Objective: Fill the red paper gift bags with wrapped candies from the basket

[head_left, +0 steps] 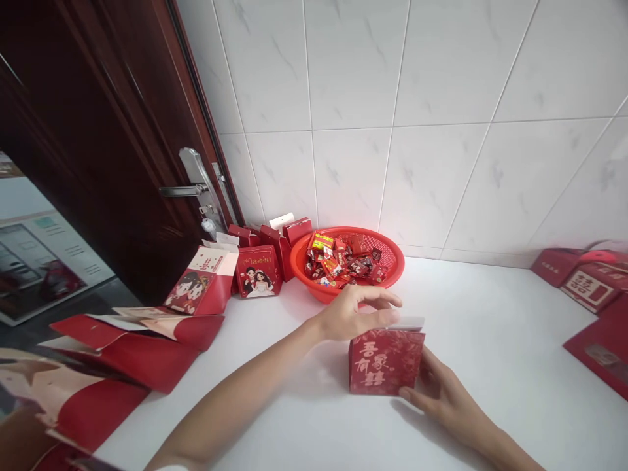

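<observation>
A red box (386, 363) with pale Chinese characters stands upright on the white table, a pale flap showing at its top. My right hand (444, 392) grips its right side, the thumb at the lower front corner and the other fingers behind it. Over the box's top edge is my left hand (360, 314), its thumb and fingers stretched out and apart, with nothing visible between them. Just behind that hand sits a red plastic basket (397, 265) of wrapped candies (338, 258).
Several red boxes (258, 271) line the left side, some with raised flaps, continuing to the near left corner (142, 353). More red boxes (589, 288) lie at the far right. A tiled wall (441, 65) rises behind the table (481, 327), and a dark door (112, 98) stands left.
</observation>
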`<state>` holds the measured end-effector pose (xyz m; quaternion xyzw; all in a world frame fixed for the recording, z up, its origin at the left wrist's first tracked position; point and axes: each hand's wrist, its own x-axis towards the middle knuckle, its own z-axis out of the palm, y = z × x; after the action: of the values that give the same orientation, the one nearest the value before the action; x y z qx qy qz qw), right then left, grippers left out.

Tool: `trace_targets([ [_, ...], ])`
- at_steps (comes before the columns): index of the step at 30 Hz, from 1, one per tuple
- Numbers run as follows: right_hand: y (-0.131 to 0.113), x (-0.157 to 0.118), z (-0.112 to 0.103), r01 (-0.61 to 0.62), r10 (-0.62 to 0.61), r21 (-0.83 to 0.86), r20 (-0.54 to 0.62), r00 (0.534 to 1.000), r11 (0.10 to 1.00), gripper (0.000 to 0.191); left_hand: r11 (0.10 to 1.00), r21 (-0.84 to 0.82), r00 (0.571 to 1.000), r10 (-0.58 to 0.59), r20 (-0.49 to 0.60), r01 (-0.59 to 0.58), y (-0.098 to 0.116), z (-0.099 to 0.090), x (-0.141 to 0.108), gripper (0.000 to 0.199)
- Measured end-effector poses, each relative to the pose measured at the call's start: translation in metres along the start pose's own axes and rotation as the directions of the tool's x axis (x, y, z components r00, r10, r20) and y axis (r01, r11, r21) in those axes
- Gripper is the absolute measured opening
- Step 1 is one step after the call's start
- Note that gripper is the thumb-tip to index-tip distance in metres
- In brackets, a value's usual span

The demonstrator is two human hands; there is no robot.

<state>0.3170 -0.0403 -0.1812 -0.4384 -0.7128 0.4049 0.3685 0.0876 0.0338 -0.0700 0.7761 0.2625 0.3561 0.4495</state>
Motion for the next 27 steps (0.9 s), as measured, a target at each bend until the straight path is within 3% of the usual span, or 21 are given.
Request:
trace_targets([
  [2,0.003,0.001,0.001,-0.011,0.010,0.047,0.013,1.000,0.999,0.059,0.999,0.042,1.000,0.005,0.000,-0.005,-0.005,-0.018,0.009,0.033],
  [4,0.006,0.001,0.001,-0.013,0.013,0.054,0.008,1.000,0.998,0.060,0.994,0.105,0.997,0.014,-0.079,-0.005,-0.013,-0.043,0.022,0.034],
  [7,0.010,0.001,0.001,-0.007,0.007,0.027,-0.004,1.000,1.000,0.064,0.970,0.230,0.961,-0.008,-0.275,0.074,-0.032,-0.087,0.046,0.027],
  [10,0.012,0.001,0.001,0.001,-0.001,0.009,-0.004,1.000,1.000,0.068,0.851,0.450,0.882,-0.030,-0.471,0.269,-0.055,-0.125,0.070,0.025],
  [13,0.013,0.001,0.001,0.030,-0.029,0.041,-0.016,0.999,0.999,0.072,0.695,0.623,0.908,-0.105,-0.405,0.358,-0.075,-0.149,0.088,0.049],
  [16,0.014,0.002,0.002,0.055,-0.054,0.076,-0.025,0.998,0.996,0.073,0.620,0.679,0.916,-0.207,-0.343,0.394,-0.090,-0.158,0.100,0.051],
  [20,0.014,0.002,0.003,0.067,-0.066,0.060,-0.015,0.998,0.996,0.074,0.627,0.635,0.887,-0.235,-0.396,0.450,-0.105,-0.161,0.106,0.032],
  [25,0.017,0.001,0.004,0.068,-0.068,0.034,-0.006,0.998,0.997,0.073,0.708,0.492,0.838,-0.267,-0.477,0.506,-0.106,-0.162,0.101,0.023],
  [27,0.018,0.000,0.004,0.071,-0.071,0.045,-0.004,0.997,0.996,0.072,0.793,0.364,0.826,-0.287,-0.485,0.489,-0.100,-0.161,0.097,0.028],
])
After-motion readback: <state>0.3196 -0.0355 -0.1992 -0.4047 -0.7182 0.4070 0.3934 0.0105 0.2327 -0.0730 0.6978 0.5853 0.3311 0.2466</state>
